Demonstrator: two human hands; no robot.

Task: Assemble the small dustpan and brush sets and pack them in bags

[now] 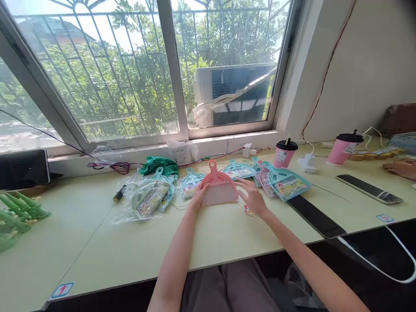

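A small pink dustpan with a matching brush (221,193) stands tilted up on the table in front of me, handle upward, bristles facing me. My left hand (196,198) grips its left edge, thumb in front. At its right edge is my right hand (254,199), with fingers stretched out and apart; whether they touch the pan is unclear. Below the right hand lies a small colourful printed piece (249,211), partly covered. Behind sit a mint dustpan set (191,183) and another mint set (238,170), both with printed cards.
More mint sets (287,182) rest at right by a black phone (316,216). Left are plastic-wrapped sets (147,201), a screwdriver (119,193) and a green bag (159,166). Pink cups (284,156) stand near the window. At far right a person's hand (401,168) rests on the table.
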